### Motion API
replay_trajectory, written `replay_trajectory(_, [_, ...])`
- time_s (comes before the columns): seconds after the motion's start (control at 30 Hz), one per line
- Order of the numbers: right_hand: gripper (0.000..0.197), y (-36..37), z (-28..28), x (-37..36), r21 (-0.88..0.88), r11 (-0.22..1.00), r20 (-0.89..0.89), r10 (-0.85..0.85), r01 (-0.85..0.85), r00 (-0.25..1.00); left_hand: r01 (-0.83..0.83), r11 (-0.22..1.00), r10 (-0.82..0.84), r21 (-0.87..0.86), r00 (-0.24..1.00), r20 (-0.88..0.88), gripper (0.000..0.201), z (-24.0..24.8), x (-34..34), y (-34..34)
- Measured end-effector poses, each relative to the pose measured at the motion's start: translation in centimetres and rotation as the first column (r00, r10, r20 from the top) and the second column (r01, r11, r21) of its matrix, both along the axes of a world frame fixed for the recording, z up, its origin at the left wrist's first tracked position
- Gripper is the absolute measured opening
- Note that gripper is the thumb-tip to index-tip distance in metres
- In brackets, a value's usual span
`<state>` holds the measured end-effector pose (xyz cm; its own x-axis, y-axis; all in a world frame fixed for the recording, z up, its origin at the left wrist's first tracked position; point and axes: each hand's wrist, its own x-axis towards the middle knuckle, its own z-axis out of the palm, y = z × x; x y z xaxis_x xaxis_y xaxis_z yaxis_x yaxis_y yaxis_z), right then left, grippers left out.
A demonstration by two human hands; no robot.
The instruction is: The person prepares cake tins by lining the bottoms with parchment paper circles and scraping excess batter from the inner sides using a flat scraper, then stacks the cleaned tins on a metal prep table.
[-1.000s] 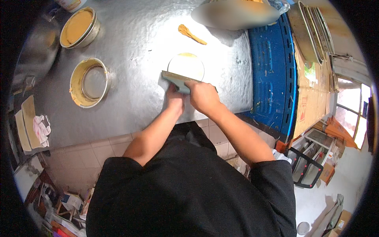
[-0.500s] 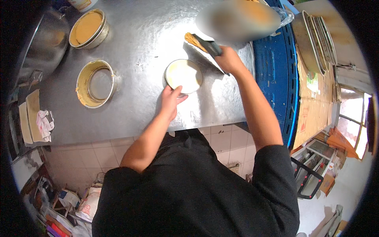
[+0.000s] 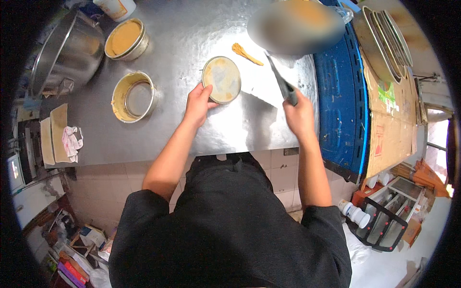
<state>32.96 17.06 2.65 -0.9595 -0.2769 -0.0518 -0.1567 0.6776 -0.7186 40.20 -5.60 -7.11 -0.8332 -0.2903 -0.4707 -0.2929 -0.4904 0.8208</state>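
My left hand (image 3: 197, 104) grips the lower edge of a round pan base (image 3: 222, 79), thumb on top. The disc is tilted up off the table and carries pale brown residue. In my right hand (image 3: 298, 114) is a dark-handled scraper (image 3: 283, 84), turned nearly edge-on and pointing away from me. A golden-brown strip of cake scrap (image 3: 246, 54) lies on the metal table (image 3: 187, 139), between the disc and the scraper's far end. To the left sits a round cake pan (image 3: 117, 96) with crumbs stuck to its wall.
Another round pan (image 3: 144, 45) holds a brown-topped cake at the back left, beside a large metal bowl (image 3: 72, 53). Cardboard pieces (image 3: 58, 127) and a cloth (image 3: 72, 144) lie at the left edge. A blue crate (image 3: 338, 96) and stacked trays (image 3: 372, 43) border the right side.
The brown strip was against the scraper and now lies apart from it on the table. My right hand has drawn nearer with the scraper. The disc has tilted up.
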Motion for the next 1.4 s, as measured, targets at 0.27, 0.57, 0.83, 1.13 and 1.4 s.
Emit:
replay_trajectory(0.27, [0.064, -6.4, -1.0, 1.6, 0.119, 0.951, -0.389, 0.31, -0.286, 0.868, 0.154, 0.654, -0.209, -0.74, 0.978, 0.019, 0.024, 5.8, -1.6, -0.3])
replay_trajectory(0.57, [0.056, -7.5, 1.9, 1.3, 0.011, 0.971, -0.247, 0.235, -0.24, 0.94, 0.081, 0.532, -0.272, -0.843, 0.959, -0.079, 0.032, 5.2, 0.0, -0.9])
replay_trajectory(0.83, [0.031, -5.0, -1.3, -1.7, -0.46, 0.866, 0.186, -0.121, 0.196, 0.975, -0.13, 0.983, 0.057, -0.128, 0.887, -0.458, 0.026, 6.0, 0.6, 0.3])
replay_trajectory(1.13, [0.035, -5.2, -2.0, 1.0, -0.798, 0.135, 0.601, 0.238, 0.587, 0.763, 0.129, 0.986, -0.066, 0.102, 0.878, -0.474, 0.048, 9.6, 0.8, 3.3])
replay_trajectory(1.4, [0.029, -2.4, 1.8, 1.0, -0.305, 0.944, -0.109, 0.095, -0.125, 0.989, 0.395, 0.912, -0.409, -0.114, 0.899, -0.157, 0.036, 10.6, -0.3, -0.1])
